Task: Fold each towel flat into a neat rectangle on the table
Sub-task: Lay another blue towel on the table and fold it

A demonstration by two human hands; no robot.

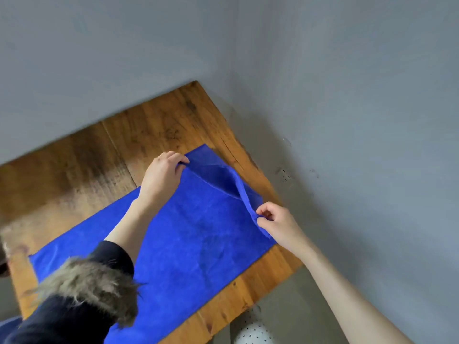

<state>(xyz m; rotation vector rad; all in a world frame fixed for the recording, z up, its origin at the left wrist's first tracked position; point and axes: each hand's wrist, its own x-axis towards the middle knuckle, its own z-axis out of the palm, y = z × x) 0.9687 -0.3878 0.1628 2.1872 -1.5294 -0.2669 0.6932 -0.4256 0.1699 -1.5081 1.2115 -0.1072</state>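
Bright blue rectangular microfibre towel [178,234] spread on worn wooden plank table [154,127], far edge pinched and lifted by left hand [162,176] and right hand [278,223], bare tabletop beyond.

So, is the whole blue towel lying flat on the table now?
No: the left hand and right hand each pinch a corner of the towel, lifting its far end off the table.

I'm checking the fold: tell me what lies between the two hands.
In the head view, only the blue towel: its lifted end edge sags from the left hand to the right hand.
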